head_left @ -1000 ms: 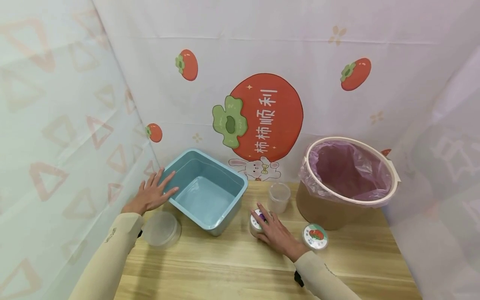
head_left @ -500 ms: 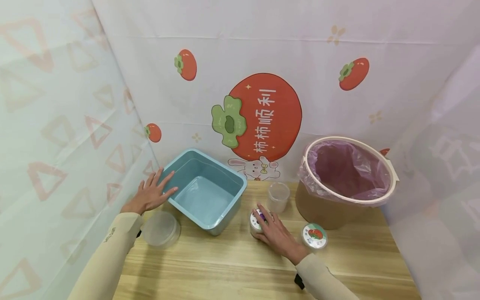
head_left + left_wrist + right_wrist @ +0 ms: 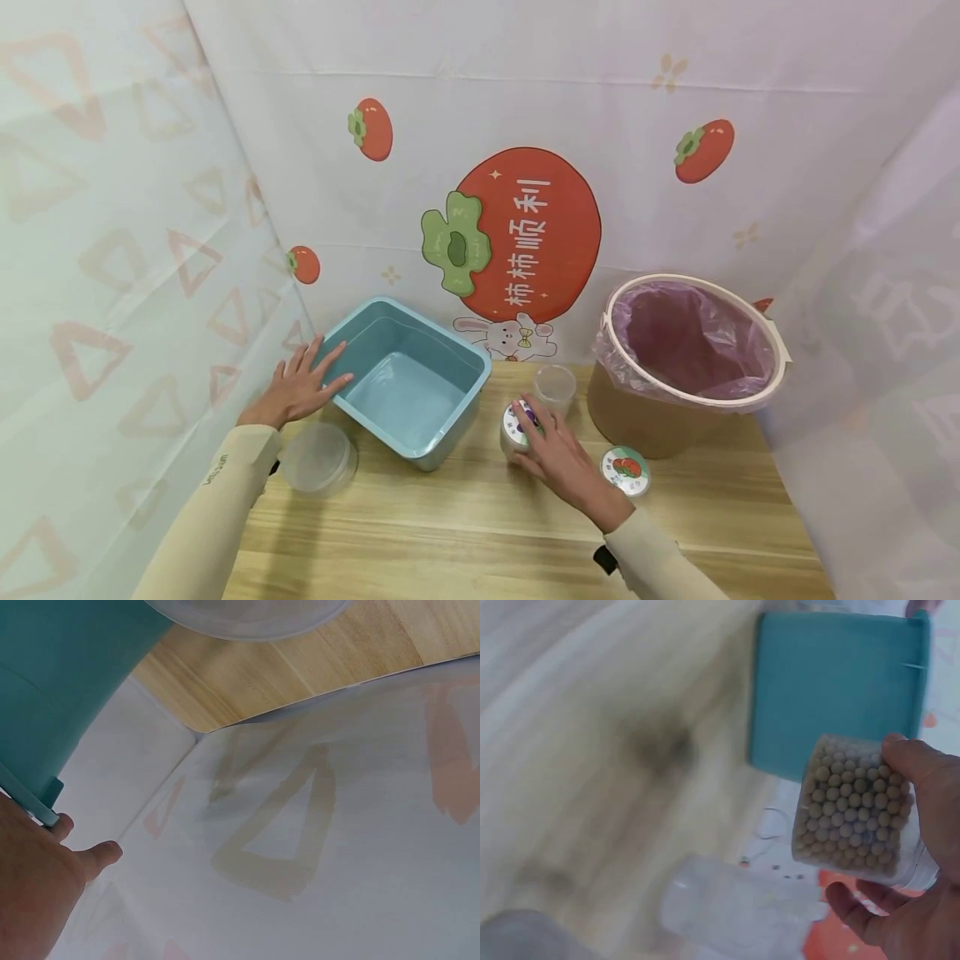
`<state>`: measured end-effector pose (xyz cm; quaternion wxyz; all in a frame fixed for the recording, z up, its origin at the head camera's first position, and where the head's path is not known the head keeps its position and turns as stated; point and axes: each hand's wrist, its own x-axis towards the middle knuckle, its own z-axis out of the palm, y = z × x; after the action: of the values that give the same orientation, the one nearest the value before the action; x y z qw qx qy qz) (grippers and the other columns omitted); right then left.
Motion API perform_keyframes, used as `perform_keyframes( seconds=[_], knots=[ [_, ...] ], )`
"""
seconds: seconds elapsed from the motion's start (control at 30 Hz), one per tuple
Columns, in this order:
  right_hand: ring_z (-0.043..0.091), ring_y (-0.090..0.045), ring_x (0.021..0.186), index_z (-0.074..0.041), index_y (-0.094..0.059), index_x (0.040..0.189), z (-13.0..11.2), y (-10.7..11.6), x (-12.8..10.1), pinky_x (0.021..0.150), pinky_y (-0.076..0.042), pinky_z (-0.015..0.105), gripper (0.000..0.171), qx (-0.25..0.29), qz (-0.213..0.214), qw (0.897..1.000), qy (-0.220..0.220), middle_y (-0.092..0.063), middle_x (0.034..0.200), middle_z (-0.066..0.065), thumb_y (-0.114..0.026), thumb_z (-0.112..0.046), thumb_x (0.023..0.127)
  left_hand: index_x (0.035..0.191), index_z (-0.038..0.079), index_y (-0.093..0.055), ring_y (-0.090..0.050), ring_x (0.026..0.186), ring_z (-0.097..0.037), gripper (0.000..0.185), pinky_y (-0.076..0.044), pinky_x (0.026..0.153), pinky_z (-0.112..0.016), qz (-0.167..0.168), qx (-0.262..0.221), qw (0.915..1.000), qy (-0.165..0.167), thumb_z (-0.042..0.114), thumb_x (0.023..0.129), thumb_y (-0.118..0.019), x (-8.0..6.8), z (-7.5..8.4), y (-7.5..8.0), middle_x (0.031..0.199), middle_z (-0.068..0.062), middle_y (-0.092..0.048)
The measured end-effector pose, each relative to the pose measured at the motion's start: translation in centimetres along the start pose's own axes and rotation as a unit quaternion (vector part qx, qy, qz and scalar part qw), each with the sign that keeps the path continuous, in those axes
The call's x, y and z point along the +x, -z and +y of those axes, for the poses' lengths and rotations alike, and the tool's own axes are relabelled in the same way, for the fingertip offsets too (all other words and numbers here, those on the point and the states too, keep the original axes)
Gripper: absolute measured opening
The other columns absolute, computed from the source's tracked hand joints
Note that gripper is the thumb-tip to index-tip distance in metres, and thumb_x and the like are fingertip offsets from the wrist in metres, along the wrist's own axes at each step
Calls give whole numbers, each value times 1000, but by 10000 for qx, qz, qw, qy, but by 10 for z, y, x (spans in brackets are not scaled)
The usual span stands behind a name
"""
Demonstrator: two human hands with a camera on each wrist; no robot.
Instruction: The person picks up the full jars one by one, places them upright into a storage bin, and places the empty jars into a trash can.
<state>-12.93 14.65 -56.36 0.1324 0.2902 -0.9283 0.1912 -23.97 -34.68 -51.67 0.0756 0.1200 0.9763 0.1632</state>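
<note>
Fingers of the left hand (image 3: 300, 387) lie flat and straight against the left wall of the blue tub (image 3: 408, 387), so this hand is open and holds nothing; the left wrist view shows the thumb (image 3: 97, 855) just beside the tub's rim (image 3: 30, 806). A clear round bowl (image 3: 318, 458) sits on the table (image 3: 465, 533) near that arm's sleeve, at about 7 o'clock from the tub. The tub is at the back left of the table and looks empty inside. At 3 o'clock from the tub is the right hand (image 3: 558, 462). Its fingers curl round a small clear jar (image 3: 516, 429) with a round picture lid, so this hand grips the jar. In the right wrist view the jar (image 3: 855, 806) is full of little tan balls, and the thumb (image 3: 922, 780) and fingers (image 3: 855, 907) pinch it from both sides. That view is blurry, so I cannot tell if the jar touches the table. A clear empty cup (image 3: 555, 387) stands just behind the jar, at about 1 o'clock from it. A second small jar (image 3: 625, 471) with a red and green picture on its lid sits on the table at 3 o'clock from the right hand. At the far right stands a brown bin (image 3: 660, 421) with a pink bag (image 3: 693, 337) in it.
</note>
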Motion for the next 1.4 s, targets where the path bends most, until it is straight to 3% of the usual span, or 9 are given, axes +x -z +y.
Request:
perform_keyframes(
  seconds=[0.23, 0.53, 0.73, 1.1, 1.4],
  knots=[
    [47, -58, 129, -1, -47, 163, -8, 25, 16, 98, -63, 55, 89, -238, 486, 9981, 285, -46, 167, 23, -91, -33, 92, 176, 24, -21, -7, 163, -61, 81, -7, 118, -90, -79, 151, 9998, 34, 63, 111, -47, -2, -1, 3, 181, -29, -3],
    [48, -58, 126, 3, -45, 163, -18, 41, 40, 98, -61, 56, 95, -146, 781, 9961, 380, -45, 168, 24, -94, -30, 89, 176, 28, -20, -7, 163, -61, 82, -5, 118, -90, 96, -42, 9999, -48, 67, 109, -48, -2, -10, -3, 182, -28, -2],
    [45, -56, 128, -2, -44, 166, -26, 48, 59, 98, -61, 57, 93, -72, 718, 9968, 343, -39, 172, 21, -91, -31, 92, 176, 32, -21, -10, 161, -62, 83, -7, 116, -91, 218, -59, 9996, -187, 73, 108, -44, 1, -13, -7, 181, -27, -5],
    [42, -49, 139, -9, -34, 171, -41, 56, 97, 110, -57, 55, 93, 120, 171, 9996, 177, -31, 176, 19, -85, -31, 98, 177, 27, -18, -5, 164, -60, 83, -5, 119, -89, -2, 36, 10000, -32, 68, 110, -45, 5, -12, -8, 182, -27, -1],
    [43, -47, 141, -8, -32, 172, -55, 51, 133, 104, -61, 51, 91, 119, -63, 9998, 160, -30, 176, 18, -83, -30, 100, 176, 26, -20, -7, 163, -61, 82, -6, 119, -89, 63, -46, 10000, -54, 65, 110, -49, 2, -8, -6, 181, -28, -3]
  ],
)
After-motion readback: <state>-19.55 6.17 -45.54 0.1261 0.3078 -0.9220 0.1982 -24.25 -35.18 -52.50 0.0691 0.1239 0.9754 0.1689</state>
